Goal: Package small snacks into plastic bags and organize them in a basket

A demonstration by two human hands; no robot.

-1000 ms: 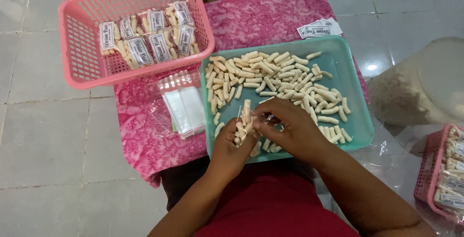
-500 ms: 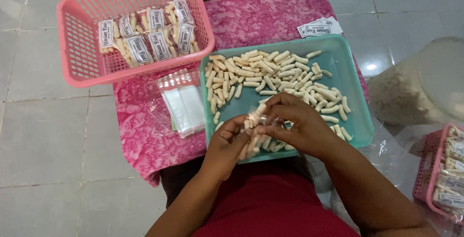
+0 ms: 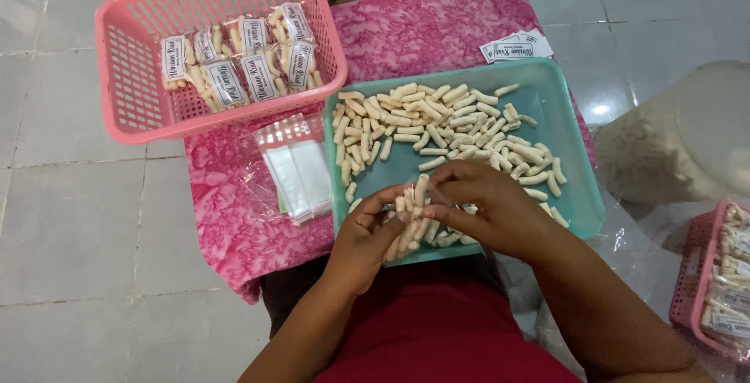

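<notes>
My left hand (image 3: 364, 236) grips a bunch of pale stick-shaped snacks (image 3: 410, 209) upright at the near edge of a teal tray (image 3: 566, 121). My right hand (image 3: 492, 207) touches the same bunch from the right, its fingertips pinching at the top of the sticks. Many loose snack sticks (image 3: 437, 121) lie spread over the tray's far half. The tray rests on a pink patterned cloth (image 3: 234, 211) over my lap.
A pink basket (image 3: 133, 62) at the far left holds several sealed snack packets with paper labels. A stack of clear plastic bags (image 3: 297, 168) lies left of the tray. Paper labels (image 3: 516, 47) sit beyond the tray. Another pink basket (image 3: 715, 289) of packets stands at right.
Both hands have shifted slightly toward me with the bunch of sticks, which now stands more upright between them. Everything else is as before.
</notes>
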